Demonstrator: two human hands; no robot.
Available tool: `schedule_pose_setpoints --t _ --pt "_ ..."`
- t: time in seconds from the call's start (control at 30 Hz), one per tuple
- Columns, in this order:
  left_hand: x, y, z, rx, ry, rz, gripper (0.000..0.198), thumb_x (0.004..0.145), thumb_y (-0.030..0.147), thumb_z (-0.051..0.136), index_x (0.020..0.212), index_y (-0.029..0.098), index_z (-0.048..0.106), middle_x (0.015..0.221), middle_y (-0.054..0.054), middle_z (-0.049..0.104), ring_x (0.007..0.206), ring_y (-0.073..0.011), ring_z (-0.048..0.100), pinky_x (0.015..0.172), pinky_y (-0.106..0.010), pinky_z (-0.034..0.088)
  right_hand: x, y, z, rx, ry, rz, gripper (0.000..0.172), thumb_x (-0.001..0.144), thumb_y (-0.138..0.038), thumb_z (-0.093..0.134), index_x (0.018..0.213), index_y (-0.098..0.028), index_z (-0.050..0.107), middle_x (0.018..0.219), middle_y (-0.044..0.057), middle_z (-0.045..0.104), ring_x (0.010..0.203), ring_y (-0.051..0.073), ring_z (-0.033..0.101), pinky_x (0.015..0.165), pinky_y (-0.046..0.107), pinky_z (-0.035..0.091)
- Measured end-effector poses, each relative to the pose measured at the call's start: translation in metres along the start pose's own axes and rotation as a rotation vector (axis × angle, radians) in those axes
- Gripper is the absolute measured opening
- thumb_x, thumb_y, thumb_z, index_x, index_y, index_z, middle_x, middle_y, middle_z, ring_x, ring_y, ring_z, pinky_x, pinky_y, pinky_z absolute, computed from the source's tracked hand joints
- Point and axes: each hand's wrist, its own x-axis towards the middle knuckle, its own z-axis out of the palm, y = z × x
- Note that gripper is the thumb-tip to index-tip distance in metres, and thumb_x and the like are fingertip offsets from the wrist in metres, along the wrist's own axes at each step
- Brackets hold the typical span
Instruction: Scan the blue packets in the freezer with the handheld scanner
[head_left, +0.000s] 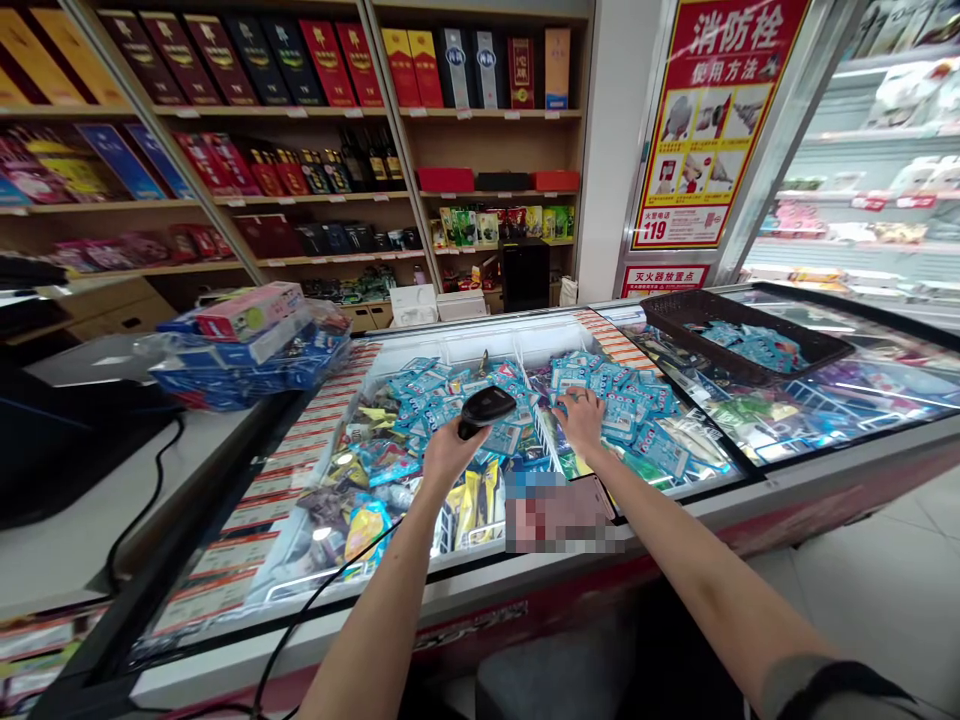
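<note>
In the head view my left hand (448,458) is closed round the handle of a black barcode scanner (487,405), held above the chest freezer. A cable trails from it toward the lower left. My right hand (581,420) lies with fingers stretched over a heap of blue packets (619,385) on the right side of a wire divider (551,440). Its fingertips touch the packets; I cannot tell if one is pinched. More blue packets (420,395) are spread left of the divider, under the scanner. A phone (596,497), partly blurred out, rests at the freezer's front edge.
The chest freezer (465,583) spans the front. On its right section stands a dark plastic tray (675,325) with more blue packets. A plastic-wrapped stack of boxes (247,350) sits at the left by a counter (45,570). Shelves (300,110) of boxed goods line the back wall.
</note>
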Motion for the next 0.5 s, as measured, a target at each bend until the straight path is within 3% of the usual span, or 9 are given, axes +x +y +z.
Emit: schedule_pose_setpoints --t 0.17,0.3,0.4,0.5 --pt "0.0012 -0.0019 -0.0017 0.005 0.004 -0.007 0.055 0.072 0.066 0.051 0.097 0.02 0.067 0.069 -0.005 0.067 0.065 -0.0206 0.062 0.05 -0.024 0.035 0.0051 -0.0008 0.0046 -0.073 0.038 0.014 0.021 0.087 -0.028 0.051 0.102 -0.023 0.065 0.125 0.008 0.054 0.117 0.028 0.037 0.097 0.046 0.022" --pt "0.0015 -0.0023 -0.0065 0.033 0.02 -0.039 0.058 0.07 0.067 0.053 0.1 0.019 0.066 0.072 -0.006 0.068 0.068 -0.0216 0.063 0.052 -0.025 0.036 0.0061 -0.0039 0.0026 -0.093 0.059 -0.01 0.026 0.089 -0.03 0.047 0.106 -0.022 0.064 0.13 0.011 0.051 0.12 0.029 0.035 0.101 0.05 0.016" --pt "0.0013 -0.0024 -0.0091 0.037 0.013 -0.051 0.059 0.07 0.067 0.052 0.102 0.019 0.066 0.073 -0.006 0.068 0.068 -0.0218 0.062 0.052 -0.025 0.036 0.0053 -0.0055 -0.0007 -0.051 0.071 -0.097 0.031 0.092 -0.036 0.041 0.108 -0.025 0.065 0.133 0.008 0.049 0.123 0.028 0.032 0.102 0.05 0.015" --pt "0.0007 -0.0027 -0.0093 0.051 0.011 -0.042 0.059 0.071 0.068 0.051 0.102 0.02 0.066 0.074 -0.006 0.069 0.068 -0.0217 0.062 0.052 -0.025 0.035 0.0057 -0.0068 -0.0013 0.004 -0.001 -0.23 0.036 0.095 -0.04 0.036 0.099 -0.026 0.068 0.121 0.006 0.057 0.115 0.025 0.04 0.1 0.044 0.021"
